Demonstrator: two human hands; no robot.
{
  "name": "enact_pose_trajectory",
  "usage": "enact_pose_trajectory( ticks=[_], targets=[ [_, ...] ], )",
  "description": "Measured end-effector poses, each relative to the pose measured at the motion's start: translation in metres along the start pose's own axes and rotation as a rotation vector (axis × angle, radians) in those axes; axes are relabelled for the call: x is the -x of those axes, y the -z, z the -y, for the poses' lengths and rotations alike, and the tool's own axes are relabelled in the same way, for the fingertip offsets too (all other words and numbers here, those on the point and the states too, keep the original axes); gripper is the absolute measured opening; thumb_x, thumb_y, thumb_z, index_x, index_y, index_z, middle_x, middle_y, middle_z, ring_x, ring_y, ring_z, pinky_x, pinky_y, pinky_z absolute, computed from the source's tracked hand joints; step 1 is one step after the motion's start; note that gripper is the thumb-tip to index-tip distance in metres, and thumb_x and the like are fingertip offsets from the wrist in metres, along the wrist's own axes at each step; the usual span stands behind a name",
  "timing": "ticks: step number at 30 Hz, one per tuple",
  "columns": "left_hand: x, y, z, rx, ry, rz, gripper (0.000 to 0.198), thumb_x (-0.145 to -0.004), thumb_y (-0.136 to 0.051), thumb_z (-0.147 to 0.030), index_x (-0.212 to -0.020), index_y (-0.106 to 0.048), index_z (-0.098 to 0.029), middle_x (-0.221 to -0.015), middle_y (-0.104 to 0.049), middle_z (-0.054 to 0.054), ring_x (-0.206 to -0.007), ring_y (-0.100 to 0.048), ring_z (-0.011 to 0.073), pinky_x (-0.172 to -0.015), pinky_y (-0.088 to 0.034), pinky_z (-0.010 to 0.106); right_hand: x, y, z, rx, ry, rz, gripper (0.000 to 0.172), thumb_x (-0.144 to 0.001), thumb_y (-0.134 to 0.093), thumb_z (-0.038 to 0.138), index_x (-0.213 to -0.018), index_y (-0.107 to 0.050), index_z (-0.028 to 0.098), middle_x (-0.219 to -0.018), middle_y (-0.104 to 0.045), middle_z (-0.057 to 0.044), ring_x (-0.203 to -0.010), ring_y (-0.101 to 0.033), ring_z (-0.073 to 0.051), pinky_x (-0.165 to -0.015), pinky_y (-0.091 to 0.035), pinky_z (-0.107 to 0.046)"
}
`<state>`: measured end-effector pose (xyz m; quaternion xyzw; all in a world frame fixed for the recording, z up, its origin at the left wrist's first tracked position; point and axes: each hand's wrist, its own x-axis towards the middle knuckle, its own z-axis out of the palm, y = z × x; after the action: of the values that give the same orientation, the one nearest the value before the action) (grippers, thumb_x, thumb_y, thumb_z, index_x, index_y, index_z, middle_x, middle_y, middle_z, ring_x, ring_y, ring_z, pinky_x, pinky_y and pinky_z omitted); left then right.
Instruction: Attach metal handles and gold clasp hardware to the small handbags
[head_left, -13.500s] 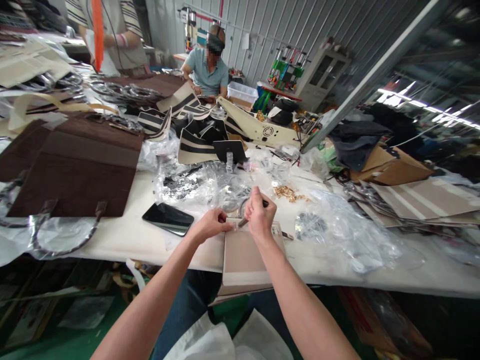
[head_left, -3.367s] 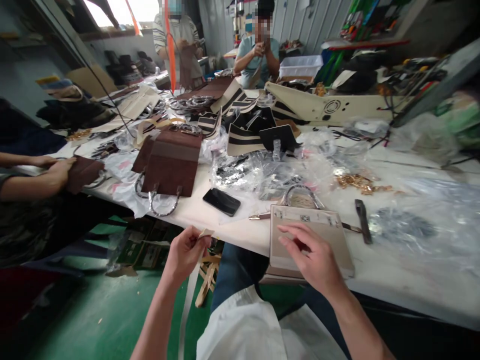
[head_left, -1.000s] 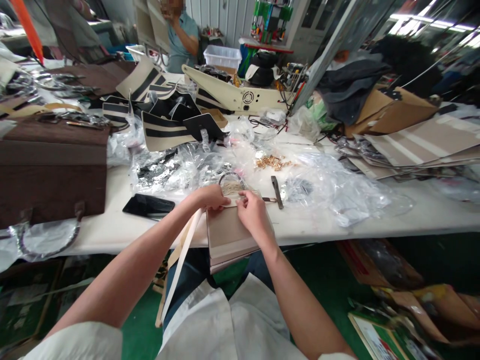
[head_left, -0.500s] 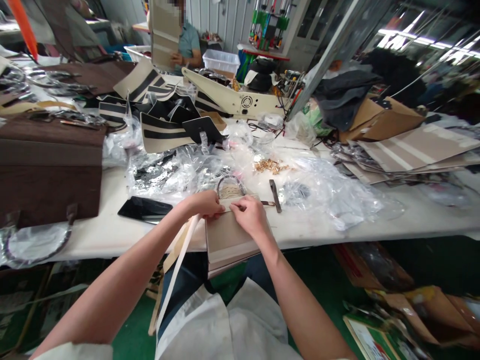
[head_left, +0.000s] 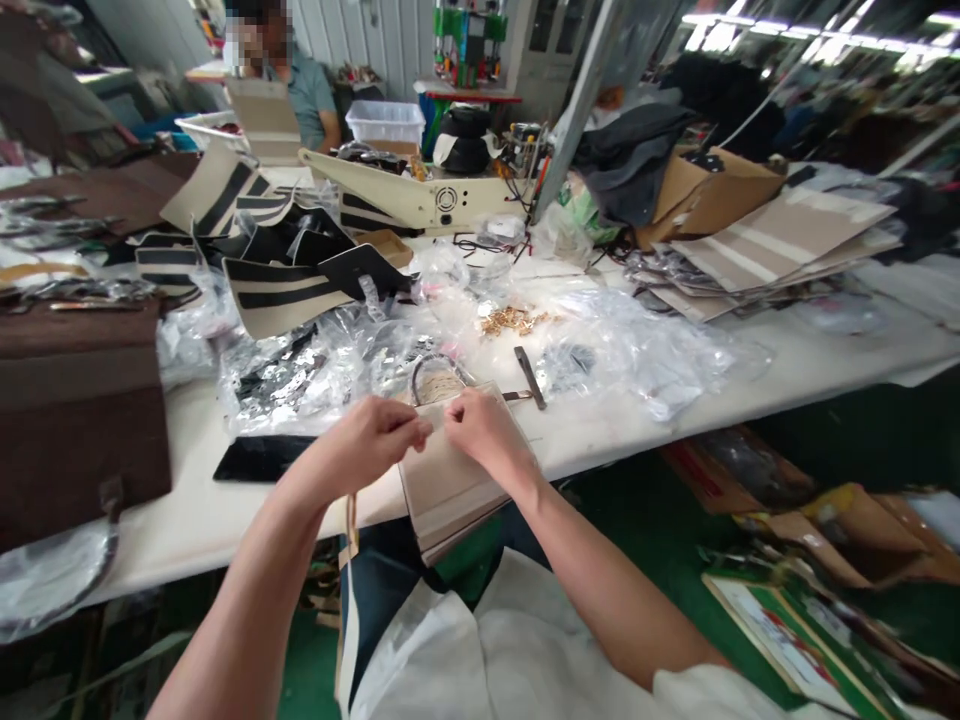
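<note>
A beige handbag [head_left: 442,490] lies flat at the near edge of the white table [head_left: 195,520], its round handle [head_left: 435,378] pointing away from me. My left hand [head_left: 371,440] pinches the end of a beige strap [head_left: 349,560] at the bag's top edge; the strap hangs down off the table. My right hand [head_left: 480,432] pinches the bag's top edge right beside it, the fingertips of both hands nearly meeting.
A black phone [head_left: 259,458] lies left of the bag, a dark tool [head_left: 529,363] and gold fittings [head_left: 510,320] behind it among clear plastic bags. A brown bag [head_left: 75,410] stands at the left. Striped panels and beige panels [head_left: 772,240] are stacked farther back. A person [head_left: 292,80] sits across.
The view has swung to the right. My hands stay at the bag's top edge and have drawn closer together, the left still pinching the strap's end.
</note>
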<state>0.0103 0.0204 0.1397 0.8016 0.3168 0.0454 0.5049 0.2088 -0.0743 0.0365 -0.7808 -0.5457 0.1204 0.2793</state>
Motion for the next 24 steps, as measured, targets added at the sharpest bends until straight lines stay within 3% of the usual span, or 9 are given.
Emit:
enact_pose_trajectory(
  ticks=[2,4,6,10,13,17,22,24],
  targets=[
    [0.023,0.014,-0.003,0.092,0.038,-0.22,0.053,-0.096,-0.069,-0.068,-0.079,-0.076,-0.019,-0.058,-0.052,0.0,-0.05,-0.041,0.0131,-0.049,-0.028,0.027,0.008,-0.001,0.003,0.042,0.033,-0.031,0.025,-0.102,-0.068,0.018,-0.08,-0.079,0.022,-0.099,-0.078,-0.006,-0.081,-0.067,-0.022,-0.072,-0.046,-0.034],
    [0.042,0.021,0.004,0.21,0.074,-0.325,0.056,-0.097,-0.07,-0.073,-0.083,-0.076,-0.019,-0.055,-0.05,-0.001,-0.047,-0.041,0.013,-0.046,-0.029,0.026,0.021,-0.005,0.004,0.093,0.12,-0.084,0.023,-0.107,-0.063,0.016,-0.094,-0.082,0.021,-0.111,-0.078,-0.009,-0.097,-0.069,-0.026,-0.081,-0.05,-0.037],
    [0.057,0.019,0.018,0.281,0.086,-0.262,0.058,-0.097,-0.072,-0.074,-0.086,-0.077,-0.018,-0.055,-0.055,0.001,-0.049,-0.048,0.0146,-0.049,-0.036,0.026,0.036,-0.012,0.002,0.133,0.234,-0.121,0.022,-0.11,-0.06,0.015,-0.117,-0.081,0.021,-0.128,-0.077,-0.012,-0.116,-0.067,-0.031,-0.096,-0.053,-0.043],
    [0.074,-0.004,0.039,0.41,0.102,-0.109,0.058,-0.099,-0.073,-0.073,-0.093,-0.078,-0.015,-0.075,-0.076,0.009,-0.064,-0.066,0.0186,-0.064,-0.052,0.027,0.055,-0.022,-0.002,0.146,0.382,-0.097,0.039,-0.115,-0.061,0.027,-0.153,-0.066,0.017,-0.16,-0.066,-0.015,-0.142,-0.059,-0.034,-0.119,-0.046,-0.054],
    [0.076,-0.024,0.042,0.451,0.087,-0.077,0.056,-0.101,-0.073,-0.07,-0.098,-0.082,-0.015,-0.088,-0.081,0.011,-0.078,-0.072,0.0219,-0.075,-0.057,0.03,0.059,-0.023,-0.002,0.158,0.361,-0.076,0.044,-0.116,-0.061,0.031,-0.157,-0.064,0.015,-0.165,-0.063,-0.017,-0.149,-0.056,-0.035,-0.127,-0.04,-0.056],
    [0.077,-0.04,0.04,0.336,-0.023,-0.053,0.051,-0.108,-0.067,-0.062,-0.105,-0.087,-0.016,-0.1,-0.084,0.012,-0.099,-0.075,0.0267,-0.095,-0.056,0.034,0.064,-0.027,-0.002,0.148,0.329,-0.11,0.045,-0.117,-0.058,0.03,-0.159,-0.062,0.015,-0.167,-0.06,-0.016,-0.152,-0.055,-0.034,-0.128,-0.04,-0.055],
    [0.094,-0.054,0.038,0.439,-0.174,0.025,0.043,-0.111,-0.067,-0.053,-0.114,-0.087,-0.015,-0.112,-0.084,0.014,-0.105,-0.076,0.0285,-0.097,-0.056,0.034,0.067,-0.038,-0.007,0.115,0.325,-0.202,0.043,-0.118,-0.056,0.032,-0.156,-0.066,0.017,-0.163,-0.065,-0.015,-0.145,-0.061,-0.035,-0.122,-0.044,-0.056],
    [0.099,-0.06,0.038,0.492,-0.241,-0.017,0.042,-0.111,-0.068,-0.051,-0.116,-0.088,-0.015,-0.114,-0.084,0.015,-0.106,-0.076,0.0293,-0.1,-0.056,0.035,0.066,-0.037,-0.009,0.096,0.335,-0.224,0.037,-0.116,-0.059,0.031,-0.149,-0.072,0.019,-0.155,-0.071,-0.015,-0.139,-0.064,-0.037,-0.117,-0.047,-0.058]
  ],
)
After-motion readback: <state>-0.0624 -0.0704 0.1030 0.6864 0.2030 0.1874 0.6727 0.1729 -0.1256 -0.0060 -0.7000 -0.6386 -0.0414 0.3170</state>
